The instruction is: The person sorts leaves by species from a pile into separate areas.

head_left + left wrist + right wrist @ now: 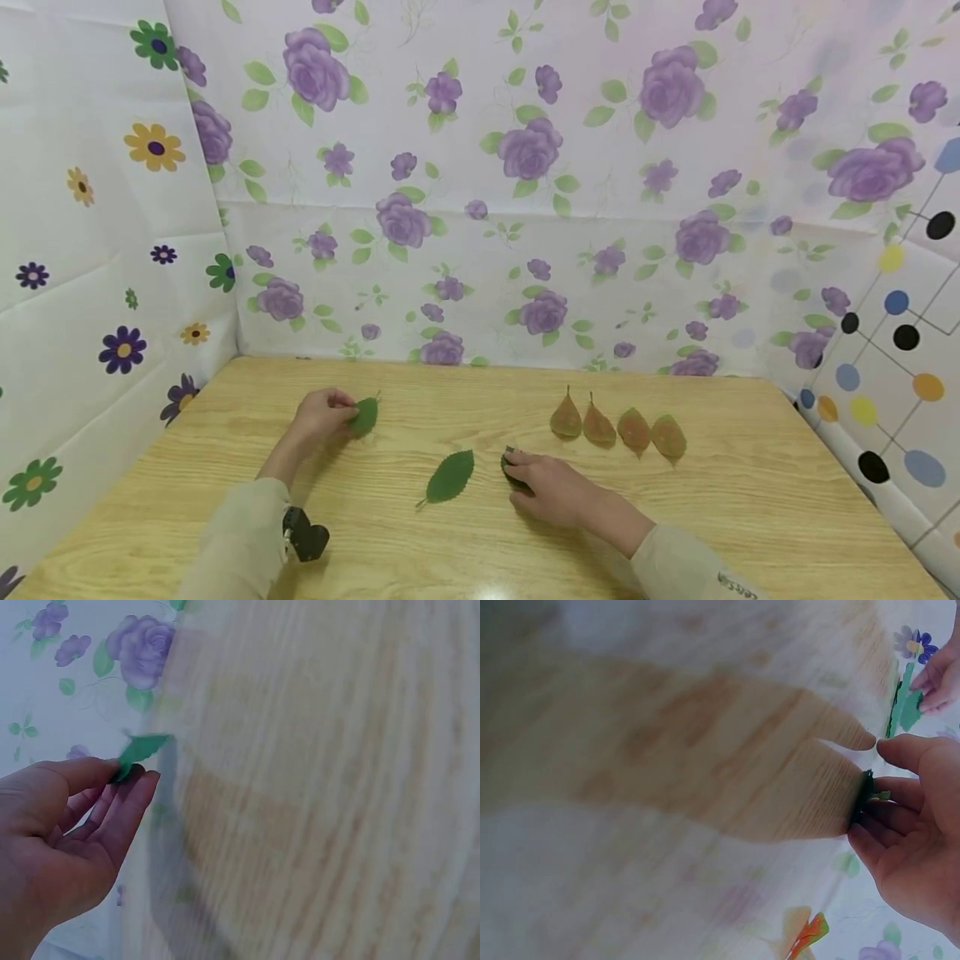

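Floral cloth (pixel 480 179) behind table (pixel 757 492), brown leaves (pixel 566 421), left hand (pixel 322 417) pinching leaf (pixel 366 418), right hand (pixel 555 490) spread over another leaf (pixel 862 796)

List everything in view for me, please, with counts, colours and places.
Left leaf: one, green, pinched in left hand
Middle leaf: one, green, on the table, near the middle
Right leaf: one, green, touched by right hand
Brown leaves: four, brown, green edges, row beyond right hand
Table: one, light wood, under the leaves
Rose cloth: one, white with purple roses, behind table
Flower cloth: one, white with multicoloured flowers, left side
Dotted cloth: one, white with coloured dots, right side
Wrist device: one, black, left wrist
Sleeves: two, beige, forearms
Hands: two, bare, over table
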Available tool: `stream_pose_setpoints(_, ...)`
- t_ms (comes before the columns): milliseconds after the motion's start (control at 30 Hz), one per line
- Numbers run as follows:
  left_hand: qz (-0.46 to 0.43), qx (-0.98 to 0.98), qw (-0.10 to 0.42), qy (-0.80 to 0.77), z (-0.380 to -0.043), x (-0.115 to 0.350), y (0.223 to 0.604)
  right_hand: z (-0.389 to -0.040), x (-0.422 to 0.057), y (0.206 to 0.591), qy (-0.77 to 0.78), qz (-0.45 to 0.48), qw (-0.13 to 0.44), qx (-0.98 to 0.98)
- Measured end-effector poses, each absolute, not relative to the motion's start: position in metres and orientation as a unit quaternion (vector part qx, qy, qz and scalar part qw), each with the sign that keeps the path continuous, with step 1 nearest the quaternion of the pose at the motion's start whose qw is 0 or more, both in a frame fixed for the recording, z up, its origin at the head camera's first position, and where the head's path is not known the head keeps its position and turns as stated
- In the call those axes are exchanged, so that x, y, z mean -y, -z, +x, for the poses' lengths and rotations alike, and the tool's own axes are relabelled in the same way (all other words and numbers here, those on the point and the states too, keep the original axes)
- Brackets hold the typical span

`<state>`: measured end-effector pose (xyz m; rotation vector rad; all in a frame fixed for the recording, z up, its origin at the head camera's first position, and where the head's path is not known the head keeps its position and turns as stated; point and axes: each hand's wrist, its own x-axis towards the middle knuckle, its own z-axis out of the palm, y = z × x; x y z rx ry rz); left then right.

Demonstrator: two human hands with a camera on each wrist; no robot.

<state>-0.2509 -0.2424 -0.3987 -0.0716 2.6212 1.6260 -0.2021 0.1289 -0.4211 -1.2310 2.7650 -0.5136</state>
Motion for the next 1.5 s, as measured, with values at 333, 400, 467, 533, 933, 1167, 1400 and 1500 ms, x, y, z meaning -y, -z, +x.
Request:
stream_pose_setpoints(333, -0.038, -0.888, 0.016, -0.459, -0.251, 0.248, 0.414, -0.201, -0.128, 0.421, 0.168, -0.401, 0.036, -0.9)
stream_pose_setpoints(400, -0.035, -0.892, 0.012, -0.45, -0.249, 0.246, 0.413, -0.201, -0.129, 0.421, 0.168, -0.401, 0.034, -0.9)
stream_pose_setpoints(467, -0.033, -0.898, 0.008, -0.438, -0.247, 0.244, 0.411, -0.201, -0.128, 0.421, 0.165, -0.401, 0.032, -0.9)
stream_pose_setpoints(533, -0.034, -0.904, 0.002, -0.426, -0.245, 0.242, 0.409, -0.202, -0.128, 0.42, 0.162, -0.402, 0.03, -0.901)
stream_pose_setpoints(933, -0.03, -0.917, -0.014, -0.398, -0.242, 0.24, 0.411, -0.202, -0.127, 0.421, 0.139, -0.405, 0.025, -0.903)
stream_pose_setpoints(1167, -0.016, -0.917, -0.01, -0.398, -0.239, 0.238, 0.41, -0.201, -0.128, 0.422, 0.135, -0.407, 0.021, -0.903)
stream_pose_setpoints(1400, 0.014, -0.917, -0.01, -0.398, -0.236, 0.223, 0.398, -0.202, -0.128, 0.422, 0.138, -0.404, 0.025, -0.904)
stream_pose_setpoints(1500, 0.047, -0.919, -0.02, -0.392, -0.232, 0.21, 0.393, -0.202, -0.129, 0.422, 0.141, -0.404, 0.027, -0.903)
